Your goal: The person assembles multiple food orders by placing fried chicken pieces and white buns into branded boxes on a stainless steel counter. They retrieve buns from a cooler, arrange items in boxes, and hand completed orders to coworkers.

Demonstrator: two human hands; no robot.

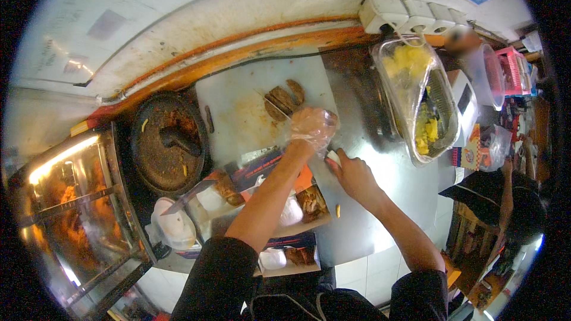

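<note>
Slicing step in hand, by appearance: left hand (313, 126), in clear plastic glove, fingers curled beside browned cutlet slices (284, 98) on white cutting board (238, 113), far centre of table (357, 142). Right hand (351, 173), fingers closed around pale knife handle (333, 157). Next move probably calling for steadying the slices.

A stained, pale wall (196, 18) with an orange-brown grimy lower edge backs a steel counter (380, 202), a lit glass warming cabinet (71, 202) stands at the counter's left edge, and white sockets (410, 15) sit on the wall above its far right corner.
</note>
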